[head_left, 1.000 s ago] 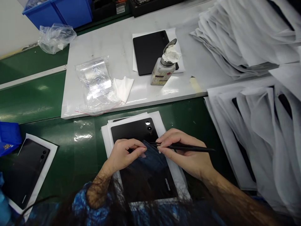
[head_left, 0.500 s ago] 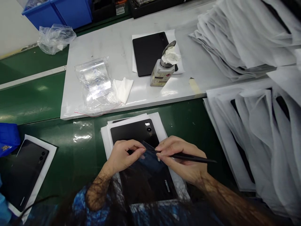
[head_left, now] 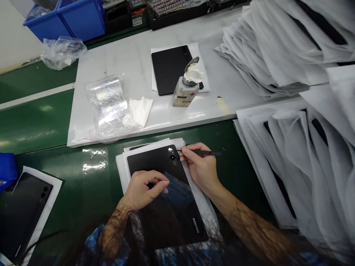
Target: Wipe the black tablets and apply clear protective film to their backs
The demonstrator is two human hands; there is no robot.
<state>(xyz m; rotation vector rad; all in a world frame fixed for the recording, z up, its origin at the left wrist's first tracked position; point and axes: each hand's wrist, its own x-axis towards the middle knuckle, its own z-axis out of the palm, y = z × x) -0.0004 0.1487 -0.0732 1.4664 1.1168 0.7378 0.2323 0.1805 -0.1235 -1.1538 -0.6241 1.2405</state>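
so the black tablet (head_left: 163, 195) is lying back-up on white sheets (head_left: 122, 166) on the green table (head_left: 55, 122), just in front of the white board (head_left: 138, 62). my left hand (head_left: 142, 188) has its grip pinched on the clear film (head_left: 174, 186) (a corner lifted off the tablet). right hand (head_left: 201, 168) is clamped on the black tweezers (head_left: 202, 152), tip at the camera lens (head_left: 171, 150)
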